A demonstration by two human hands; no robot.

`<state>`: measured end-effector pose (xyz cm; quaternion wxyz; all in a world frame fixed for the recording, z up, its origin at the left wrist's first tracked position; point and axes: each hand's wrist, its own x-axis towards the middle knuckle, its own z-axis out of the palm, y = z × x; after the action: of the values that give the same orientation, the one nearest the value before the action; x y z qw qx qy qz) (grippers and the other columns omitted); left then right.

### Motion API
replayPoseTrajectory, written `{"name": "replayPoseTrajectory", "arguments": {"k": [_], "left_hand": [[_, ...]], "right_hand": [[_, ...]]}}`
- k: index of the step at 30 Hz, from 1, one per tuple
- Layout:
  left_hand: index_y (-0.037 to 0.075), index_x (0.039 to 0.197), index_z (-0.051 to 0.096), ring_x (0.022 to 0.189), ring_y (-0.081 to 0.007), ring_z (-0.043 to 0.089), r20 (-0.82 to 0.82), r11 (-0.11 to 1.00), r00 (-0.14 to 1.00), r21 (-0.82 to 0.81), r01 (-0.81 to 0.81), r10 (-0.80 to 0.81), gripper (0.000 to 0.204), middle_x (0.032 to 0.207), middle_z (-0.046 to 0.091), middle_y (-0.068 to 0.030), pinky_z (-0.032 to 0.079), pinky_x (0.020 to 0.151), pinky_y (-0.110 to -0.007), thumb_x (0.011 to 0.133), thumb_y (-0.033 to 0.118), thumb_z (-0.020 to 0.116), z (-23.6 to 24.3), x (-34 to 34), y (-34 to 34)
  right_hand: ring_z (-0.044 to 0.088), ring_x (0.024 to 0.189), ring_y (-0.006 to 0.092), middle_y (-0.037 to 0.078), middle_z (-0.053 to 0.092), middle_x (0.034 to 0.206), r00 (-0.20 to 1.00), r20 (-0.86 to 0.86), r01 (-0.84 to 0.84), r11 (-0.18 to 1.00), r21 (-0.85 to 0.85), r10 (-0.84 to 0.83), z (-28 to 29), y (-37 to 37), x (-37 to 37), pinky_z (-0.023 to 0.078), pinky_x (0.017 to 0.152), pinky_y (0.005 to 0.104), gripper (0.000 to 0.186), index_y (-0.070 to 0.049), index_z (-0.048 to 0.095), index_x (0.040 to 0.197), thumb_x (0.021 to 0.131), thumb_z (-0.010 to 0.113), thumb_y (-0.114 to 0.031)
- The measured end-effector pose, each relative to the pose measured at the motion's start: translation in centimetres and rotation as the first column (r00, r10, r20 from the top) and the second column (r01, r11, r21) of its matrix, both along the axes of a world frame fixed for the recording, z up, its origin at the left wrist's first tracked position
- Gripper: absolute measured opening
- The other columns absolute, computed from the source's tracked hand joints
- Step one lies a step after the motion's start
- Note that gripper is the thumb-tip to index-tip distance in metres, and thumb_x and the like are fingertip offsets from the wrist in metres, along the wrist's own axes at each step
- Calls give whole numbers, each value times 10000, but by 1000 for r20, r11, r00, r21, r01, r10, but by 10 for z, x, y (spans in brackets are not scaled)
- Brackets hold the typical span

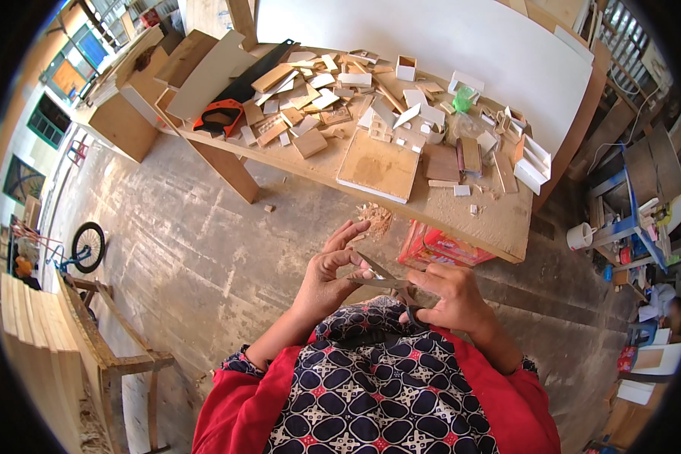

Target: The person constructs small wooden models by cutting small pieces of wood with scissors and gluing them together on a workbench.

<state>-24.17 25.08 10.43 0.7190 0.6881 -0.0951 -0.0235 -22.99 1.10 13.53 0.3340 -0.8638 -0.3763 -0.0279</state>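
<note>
One scissors [384, 284], spread open, is gripped in R hand [452, 293], L hand [329, 274] pinches pale pc [368, 273], so step is prob. trimming; next cut needs steady hold.

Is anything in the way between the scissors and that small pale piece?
Nothing visible: the left hand pinches the small pale piece close to the open scissors in the right hand. Whether they touch is unclear.
</note>
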Motion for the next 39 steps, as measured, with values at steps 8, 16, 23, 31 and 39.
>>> {"name": "replayPoseTrajectory", "arguments": {"k": [8, 16, 23, 31, 39], "left_hand": [[90, 750, 632, 1400, -298, 184, 29, 997, 999, 72, 30, -33, 156, 1402, 427, -103, 243, 1071, -462, 733, 172, 764, -2, 1, 5], [87, 759, 628, 1398, -304, 190, 48, 996, 998, 85, 39, -43, 144, 1393, 442, -92, 252, 1067, -473, 743, 158, 753, -2, 0, 6], [91, 759, 630, 1396, -309, 194, 72, 990, 996, 135, 42, -52, 139, 1387, 451, -79, 259, 1066, -472, 735, 147, 755, -1, 0, 7], [92, 777, 649, 1397, -307, 192, 87, 989, 994, 140, 50, -62, 133, 1387, 450, -79, 266, 1066, -475, 720, 133, 763, 1, -2, 11], [87, 789, 658, 1396, -299, 201, 75, 989, 996, 140, 38, -49, 116, 1385, 452, -75, 272, 1065, -475, 721, 100, 751, 2, -5, 14]], "right_hand": [[525, 608, 240, 53, 482, 639, 1000, 19, -2, 1000, -13, 2, -2, -1, -3, 418, 535, 367, 506, -76, 633, 965, 497, 784, -192], [531, 619, 240, 52, 489, 649, 1000, 29, -4, 1000, 17, 3, -7, -2, -7, 435, 560, 366, 514, -61, 623, 994, 510, 765, -158], [540, 618, 246, 59, 495, 665, 999, 53, -4, 999, 36, 2, -12, -1, -10, 441, 574, 363, 497, -55, 620, 1000, 526, 748, -138], [541, 627, 248, 50, 493, 676, 998, 60, 21, 1000, 21, -22, -20, 0, -16, 428, 574, 366, 504, -73, 619, 1019, 534, 739, -132], [538, 620, 243, 44, 483, 671, 994, 102, 30, 1000, -3, -30, -17, 4, -19, 423, 573, 363, 519, -87, 622, 1015, 520, 757, -166]]}}
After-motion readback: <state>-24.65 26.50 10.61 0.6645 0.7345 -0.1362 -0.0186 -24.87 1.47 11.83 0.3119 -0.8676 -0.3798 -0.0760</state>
